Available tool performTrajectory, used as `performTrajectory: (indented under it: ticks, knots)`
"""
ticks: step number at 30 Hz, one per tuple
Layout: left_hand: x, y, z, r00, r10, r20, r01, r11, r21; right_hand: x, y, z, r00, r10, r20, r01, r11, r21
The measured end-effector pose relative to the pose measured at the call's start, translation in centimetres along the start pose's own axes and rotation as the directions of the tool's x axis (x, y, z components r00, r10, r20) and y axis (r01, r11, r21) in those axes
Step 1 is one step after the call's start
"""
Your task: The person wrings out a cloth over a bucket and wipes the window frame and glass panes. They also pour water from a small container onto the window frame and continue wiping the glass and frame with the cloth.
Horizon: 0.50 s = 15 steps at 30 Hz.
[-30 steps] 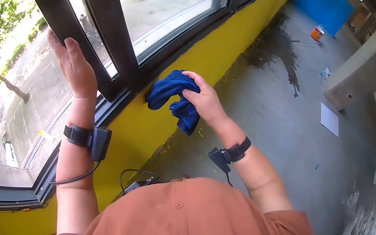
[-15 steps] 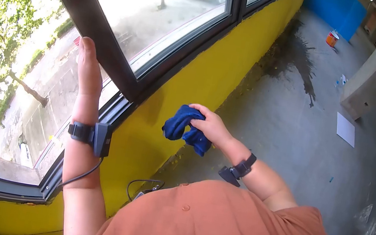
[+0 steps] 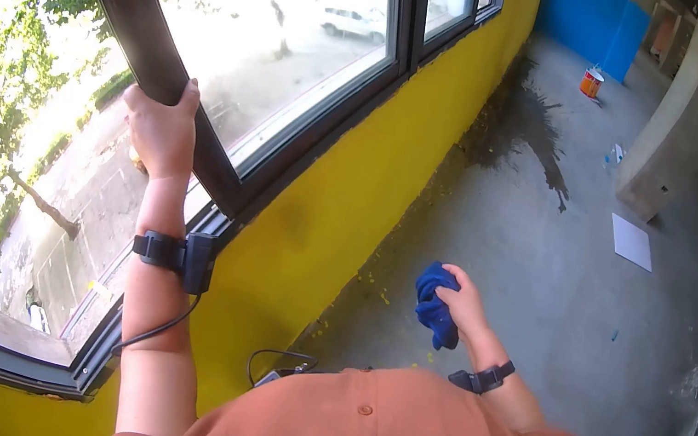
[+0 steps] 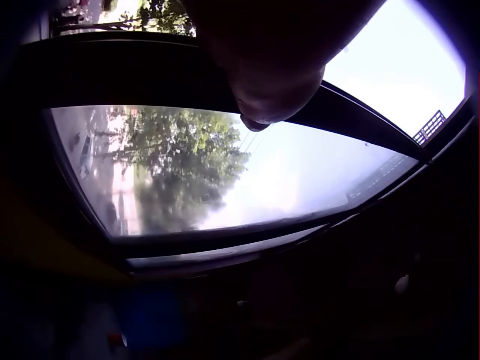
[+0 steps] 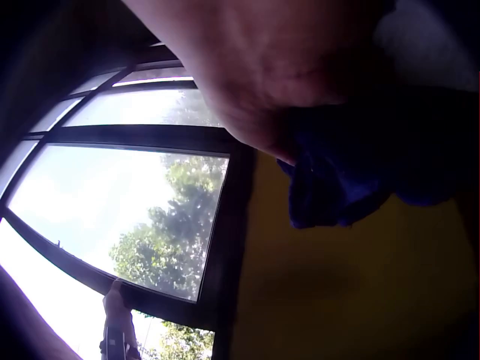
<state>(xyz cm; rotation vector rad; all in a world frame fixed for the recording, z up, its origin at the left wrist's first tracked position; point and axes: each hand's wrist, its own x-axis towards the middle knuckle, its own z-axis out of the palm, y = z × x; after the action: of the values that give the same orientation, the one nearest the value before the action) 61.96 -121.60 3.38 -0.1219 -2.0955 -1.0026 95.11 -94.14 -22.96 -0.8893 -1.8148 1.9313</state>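
The left hand grips the dark edge frame of a sliding window, thumb on the near side and fingers curled round its outer edge. In the left wrist view, part of that hand lies dark across the window frame. The right hand holds a crumpled blue cloth over the grey floor, away from the window. The right wrist view shows the cloth bunched beneath the right hand, its fingers mostly hidden.
A yellow wall runs below the window track. On the grey floor are a dark wet patch, a white sheet and an orange bucket. A concrete column stands at right. A cable lies near the person's shirt.
The left hand has gone from flat against the frame to gripping it. The two dark frame uprights seen earlier now show as one. The right hand has moved away from the wall with the cloth.
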Motion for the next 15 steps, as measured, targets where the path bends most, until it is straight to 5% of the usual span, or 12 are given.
performTrajectory:
  ticks: [15]
  knots:
    - [1.8, -2.7, -1.6, 0.979, 0.160, 0.127, -0.145, 0.982, -0.123, -7.0, -3.9, 1.9, 0.981, -0.076, 0.178, 0.074, 0.997, 0.017]
